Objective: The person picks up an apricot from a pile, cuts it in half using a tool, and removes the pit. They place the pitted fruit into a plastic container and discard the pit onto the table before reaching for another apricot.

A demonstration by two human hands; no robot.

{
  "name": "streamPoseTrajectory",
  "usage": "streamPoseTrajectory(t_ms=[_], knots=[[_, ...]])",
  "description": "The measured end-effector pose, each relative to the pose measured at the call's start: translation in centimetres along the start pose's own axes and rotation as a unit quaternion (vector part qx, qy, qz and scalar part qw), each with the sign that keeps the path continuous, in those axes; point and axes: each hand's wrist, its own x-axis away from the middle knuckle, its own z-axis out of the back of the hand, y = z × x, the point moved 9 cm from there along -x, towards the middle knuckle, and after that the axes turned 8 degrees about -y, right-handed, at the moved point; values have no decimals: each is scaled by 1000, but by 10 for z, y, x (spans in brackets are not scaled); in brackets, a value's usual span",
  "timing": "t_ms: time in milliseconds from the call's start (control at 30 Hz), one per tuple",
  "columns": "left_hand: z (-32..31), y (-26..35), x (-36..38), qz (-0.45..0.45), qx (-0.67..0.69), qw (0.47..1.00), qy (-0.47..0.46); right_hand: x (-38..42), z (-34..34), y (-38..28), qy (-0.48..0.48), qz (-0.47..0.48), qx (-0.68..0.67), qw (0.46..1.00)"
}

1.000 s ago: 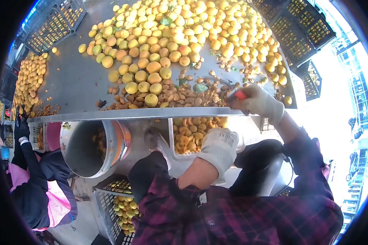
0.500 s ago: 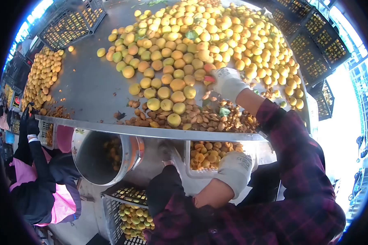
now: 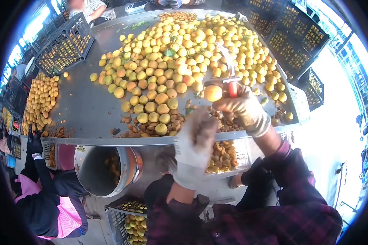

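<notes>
Right hand (image 3: 247,109) grips red-handled knife (image 3: 233,89) beside fruit (image 3: 213,93); left hand (image 3: 194,143) blurred, hold unclear.

Bright daylight floods the right of the bench (image 3: 79,118), above a pale grey floor (image 3: 98,216).

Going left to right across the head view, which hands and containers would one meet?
Co-worker's black-gloved hand, bucket, wearer's left hand, wearer's right hand, lone crate at the right.
</notes>
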Motion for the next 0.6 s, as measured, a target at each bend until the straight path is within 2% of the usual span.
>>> streamPoseTrajectory(t_ms=[33,67,133,267,300,333,400,433,467,500,533,600], knots=[[3,5,-4,59,6,998,-13,8,-6,0,-18,-5,3,1000],[2,5,-6,60,1,998,-11,14,-15,-6,12,33,29,999],[-1,-2,-6,65,155,986,-17,24,-23,8,-29,28,52,998],[0,-10,-1,103,165,981,7,36,-17,17,-5,18,30,999],[3,-12,2,111,147,982,30,35,-5,25,4,-27,91,995],[2,-15,2,118,144,982,26,35,3,36,24,-84,-13,996],[2,-6,-3,64,-14,997,26,33,14,46,13,-68,-17,997],[1,-2,-5,31,-97,995,18,29,9,50,2,-24,-38,999],[-1,-7,-6,35,-97,995,13,25,1,50,-8,23,-58,998],[-4,-9,-6,31,-117,993,5,32,0,48,10,-25,-37,999],[-6,-11,-7,26,-136,990,-1,32,3,45,13,-26,-39,999],[-8,-14,-7,36,-104,994,-2,35,0,58,-7,-76,-144,987]])
